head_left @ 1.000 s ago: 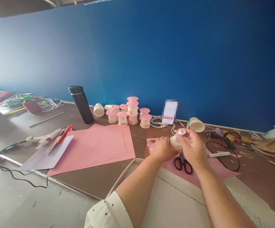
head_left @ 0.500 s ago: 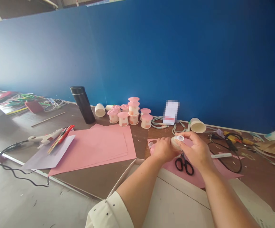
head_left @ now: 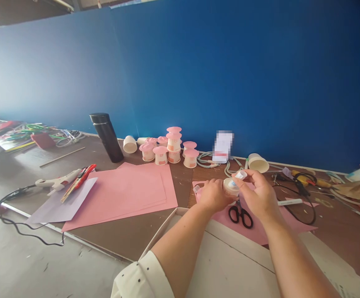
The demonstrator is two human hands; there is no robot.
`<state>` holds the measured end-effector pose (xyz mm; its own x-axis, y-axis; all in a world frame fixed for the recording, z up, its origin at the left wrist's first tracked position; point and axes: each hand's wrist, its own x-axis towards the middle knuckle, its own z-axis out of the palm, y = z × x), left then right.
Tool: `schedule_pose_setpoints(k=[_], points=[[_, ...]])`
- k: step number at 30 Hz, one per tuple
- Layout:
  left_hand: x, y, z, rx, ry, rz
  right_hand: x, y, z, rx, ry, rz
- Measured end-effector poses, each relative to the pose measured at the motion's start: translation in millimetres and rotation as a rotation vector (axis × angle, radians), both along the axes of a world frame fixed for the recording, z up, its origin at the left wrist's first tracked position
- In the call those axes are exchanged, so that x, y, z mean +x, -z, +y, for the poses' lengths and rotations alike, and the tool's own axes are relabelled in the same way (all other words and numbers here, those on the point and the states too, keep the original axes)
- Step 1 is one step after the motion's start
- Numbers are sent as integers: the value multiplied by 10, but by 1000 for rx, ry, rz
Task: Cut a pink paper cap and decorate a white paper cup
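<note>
My left hand is wrapped round a small white paper cup, its open rim facing up. Above that rim my right hand pinches a small white tube, likely a glue stick, tilted over the cup's edge. Black-handled scissors lie just below the hands on pink paper. Behind and to the left stand several white cups with pink round tops, some of them stacked.
Larger pink sheets, a red cutter and a white glue gun lie left. A black bottle stands behind them. Cables and a phone are at the back. A box lid is in front.
My right hand has lifted the white tube slightly up and to the right, so the cup's opening now shows. My left hand keeps its hold on the cup.
</note>
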<state>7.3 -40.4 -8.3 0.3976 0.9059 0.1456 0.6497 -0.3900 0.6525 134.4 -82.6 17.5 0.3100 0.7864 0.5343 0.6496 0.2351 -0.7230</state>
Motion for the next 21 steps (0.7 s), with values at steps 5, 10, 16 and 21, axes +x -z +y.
schedule_pose_setpoints(k=[5,10,16,21], points=[[-1,-14,-7,-7,-2,9,-22,13,9,118,-28,29],[1,-40,-16,-7,23,16,-33,18,6,5,-61,-9],[1,-5,-4,10,15,-1,-47,-2,-7,86,-2,32],[0,5,4,26,19,5,-47,4,8,35,0,5]])
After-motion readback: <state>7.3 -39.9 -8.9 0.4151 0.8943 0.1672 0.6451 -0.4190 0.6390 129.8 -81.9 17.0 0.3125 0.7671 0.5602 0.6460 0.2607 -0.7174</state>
